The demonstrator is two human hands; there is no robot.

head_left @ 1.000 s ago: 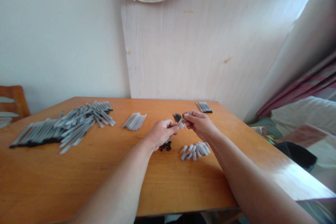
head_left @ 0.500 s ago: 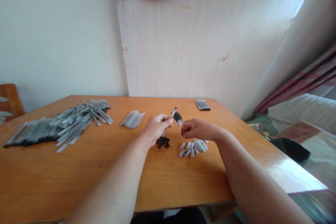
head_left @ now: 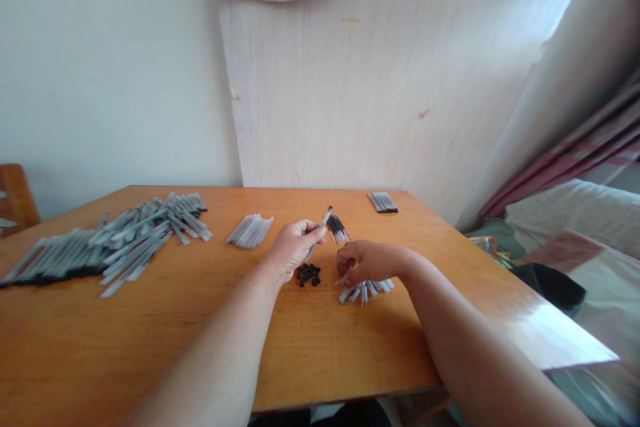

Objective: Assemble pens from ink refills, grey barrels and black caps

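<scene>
My left hand (head_left: 299,245) pinches a slim clear pen (head_left: 327,216) with a dark tip, which slants up and away to the right. Low over a pile of short clear pen caps (head_left: 367,291) is my right hand (head_left: 361,260), its fingers closed downward. Its fingertips meet the pile's left side; what they grip, if anything, is hidden. Small black plugs (head_left: 309,274) lie heaped between the two hands. Just beyond them rest several thin pen refills (head_left: 338,228) with black and pale parts.
A large heap of clear pen barrels (head_left: 135,233) spreads over the table's left side. A neat row of clear tubes (head_left: 250,231) lies left of centre, and black-ended pens (head_left: 383,203) lie at the back right. Beyond the right edge is a black container (head_left: 549,287).
My right hand has come down onto the pile of pen caps. My left hand keeps its hold on the pen. The view has shifted slightly.
</scene>
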